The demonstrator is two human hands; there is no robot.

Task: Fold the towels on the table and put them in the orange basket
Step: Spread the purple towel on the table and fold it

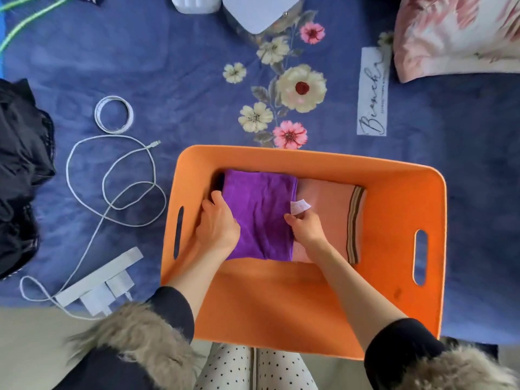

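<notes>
The orange basket stands in front of me on a blue flowered cover. Inside it lies a folded purple towel at the left, on top of a folded pink towel with a striped edge at the right. My left hand grips the purple towel's left edge. My right hand holds its right edge, just below a small white label. Both hands are down inside the basket.
A white cable and a plug strip lie left of the basket, with a roll of tape beyond. Dark clothing is at the far left. A pink pillow sits at the back right, white objects at the back.
</notes>
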